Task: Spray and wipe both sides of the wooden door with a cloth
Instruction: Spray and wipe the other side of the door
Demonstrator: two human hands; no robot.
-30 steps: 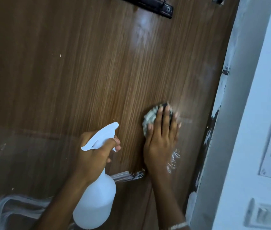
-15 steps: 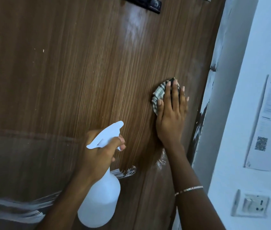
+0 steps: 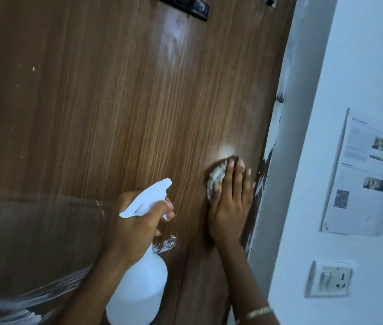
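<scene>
Wooden door (image 3: 115, 113) fills most of your view, upright in front of you, its right edge meeting the door frame (image 3: 277, 184). You hold the cloth (image 3: 216, 177) bunched against the wood near that edge, under your right hand (image 3: 231, 205). The grip there is wide: fingers straight and laid flat over the cloth, pressing it to the door rather than curling round it. Your left hand (image 3: 136, 226) has a closed grip on the neck of the white spray bottle (image 3: 138, 289), a finger at the trigger and the nozzle aimed at the wood, close to the door but not touching it.

As for progress, you look to be in the middle of this face. A pale sheen shows just above the cloth and higher up, which may be spray or only reflected light — I cannot tell which. White streaks (image 3: 33, 301) still cross the lower left, so that part seems to need wiping. The other side of the door is out of sight, and I judge it is yet to come.

Around you, a black latch (image 3: 185, 5) sits at the top — you will have to wipe around it. The frame's patchy white paint lies just beside the cloth. Further right, the wall carries a paper notice (image 3: 364, 174) and a switch socket (image 3: 330, 279), well apart from your work; keep spray off the socket.
</scene>
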